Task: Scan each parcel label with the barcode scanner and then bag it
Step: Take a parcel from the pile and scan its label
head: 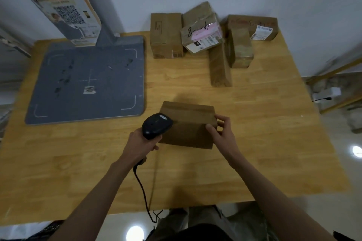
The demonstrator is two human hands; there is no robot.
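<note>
Brown parcel [188, 125] sits near the middle of the wooden table [254, 143], tipped up on its near edge, no label visible on the faces shown. Right hand [222, 133] grips its right end, thumb on the near face, fingers over the top. Left hand [140, 143] curls round the black barcode scanner [156, 125], head touching the parcel's left side, cable [143, 191] trailing off the table edge. Grey scan pad [88, 82] to the left, pile of parcels [205, 37] at the far side by the wall
</note>
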